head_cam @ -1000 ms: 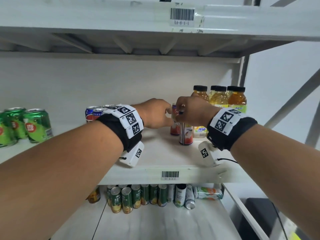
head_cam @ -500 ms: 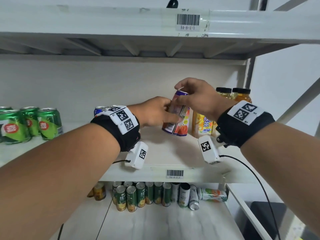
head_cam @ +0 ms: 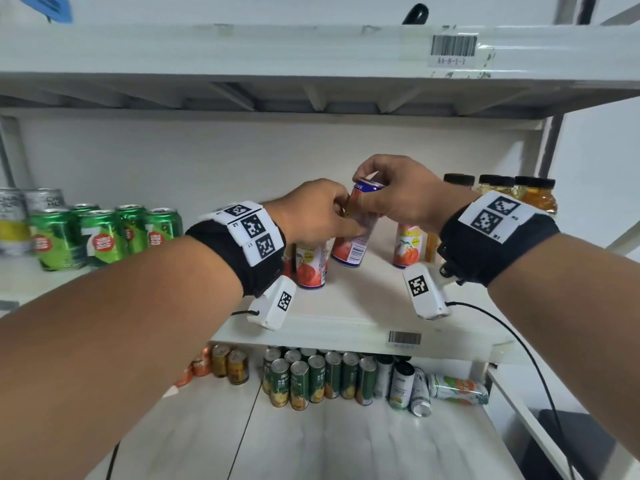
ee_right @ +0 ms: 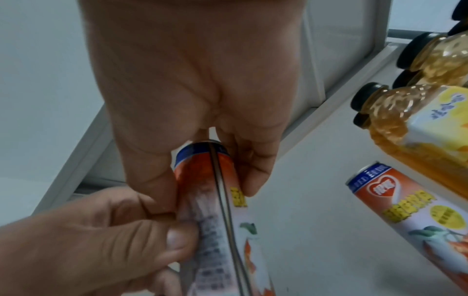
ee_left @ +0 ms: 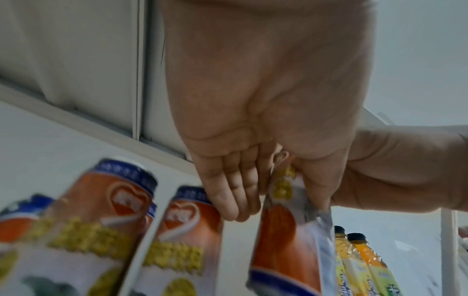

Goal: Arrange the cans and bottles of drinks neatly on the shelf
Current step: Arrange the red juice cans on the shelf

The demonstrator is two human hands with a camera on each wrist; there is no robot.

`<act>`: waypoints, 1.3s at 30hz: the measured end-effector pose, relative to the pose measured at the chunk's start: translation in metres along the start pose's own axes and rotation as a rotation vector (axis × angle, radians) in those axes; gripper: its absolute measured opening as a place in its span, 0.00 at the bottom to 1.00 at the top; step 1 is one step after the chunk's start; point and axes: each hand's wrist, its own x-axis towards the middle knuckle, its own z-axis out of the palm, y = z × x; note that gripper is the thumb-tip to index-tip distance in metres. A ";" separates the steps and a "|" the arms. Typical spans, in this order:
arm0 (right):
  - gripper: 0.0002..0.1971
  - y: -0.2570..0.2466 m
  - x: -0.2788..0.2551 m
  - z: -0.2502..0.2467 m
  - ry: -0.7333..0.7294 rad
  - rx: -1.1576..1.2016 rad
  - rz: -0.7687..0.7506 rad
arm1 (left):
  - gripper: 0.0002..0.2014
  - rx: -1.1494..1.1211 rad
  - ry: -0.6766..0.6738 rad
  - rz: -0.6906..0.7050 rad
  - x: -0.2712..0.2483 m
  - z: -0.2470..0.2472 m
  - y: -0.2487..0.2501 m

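You hold one slim orange can (head_cam: 353, 233) tilted in the air, above the middle shelf (head_cam: 363, 306). Your right hand (head_cam: 398, 192) pinches the can at its blue top rim, and your left hand (head_cam: 318, 216) grips its side lower down, thumb pressed on the label. Below your left hand another orange can (head_cam: 310, 268) stands upright on the shelf, and a third one (head_cam: 408, 245) stands to the right. Behind it are the juice bottles (head_cam: 533, 195) with black caps. Far left stand the green cans (head_cam: 104, 233). More cans (head_cam: 318, 379) stand on the lower shelf.
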 end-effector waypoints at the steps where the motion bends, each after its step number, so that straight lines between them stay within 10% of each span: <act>1: 0.17 -0.003 0.002 0.004 -0.006 -0.072 -0.014 | 0.13 0.068 0.023 0.007 -0.002 -0.006 -0.003; 6: 0.20 -0.010 0.012 0.027 -0.049 -0.434 -0.094 | 0.12 0.350 0.066 0.104 -0.016 -0.029 -0.022; 18: 0.23 0.009 0.020 0.054 -0.131 -0.492 -0.014 | 0.16 0.374 0.044 0.122 -0.022 -0.039 -0.034; 30: 0.17 0.043 0.026 -0.018 0.033 -0.544 -0.005 | 0.21 0.386 0.018 0.117 0.030 0.010 0.011; 39: 0.25 0.098 0.044 -0.033 -0.101 -0.758 0.068 | 0.20 0.465 -0.057 0.043 0.074 0.049 0.030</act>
